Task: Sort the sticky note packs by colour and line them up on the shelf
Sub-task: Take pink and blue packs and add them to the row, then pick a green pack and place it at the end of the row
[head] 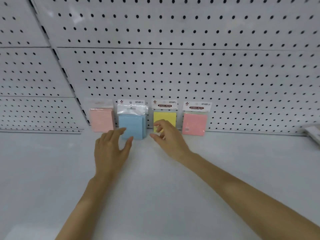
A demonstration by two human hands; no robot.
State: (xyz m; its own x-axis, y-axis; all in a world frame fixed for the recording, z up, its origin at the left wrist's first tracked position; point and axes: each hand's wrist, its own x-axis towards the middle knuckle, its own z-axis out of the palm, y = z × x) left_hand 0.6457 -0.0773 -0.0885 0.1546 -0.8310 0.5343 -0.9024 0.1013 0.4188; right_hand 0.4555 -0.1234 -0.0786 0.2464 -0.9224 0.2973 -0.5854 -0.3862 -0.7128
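Wall: a white wall point(190, 32) full of little black holes fills the view from 9 o'clock over 12 o'clock to 3 o'clock. It is made of big flat boards with thin lines where they meet.
Shelf: a flat white shelf point(155, 187) fills the bottom half, around 6 o'clock. It meets the wall at a long line across the middle.
Left hand: the left hand point(110, 149) is open, with its fingers spread. It is right in front of the blue packs, at their 7 o'clock. I cannot tell if the fingertips touch them.
Right hand: the right hand point(168, 137) holds nothing. Its fingers are a little bent. It is in front of the yellow pack and hides the bottom of it. The two hands are apart.
Blue packs: the blue packs point(133, 125) stand on the shelf and lean on the wall. It looks like two, one behind the other.
Pink pack: the pink pack point(194, 123) stands at 3 o'clock from the yellow one, with a gap between them.
Pale pink pack: the pale pink pack point(101, 120) stands just beside the blue packs, at their 9 o'clock.
Yellow pack: the yellow pack point(164, 116) stands between the blue packs and the pink pack.
White thing: a white thing point(313, 134) lies at the 3 o'clock edge. It is cut off, so I cannot tell what it is.
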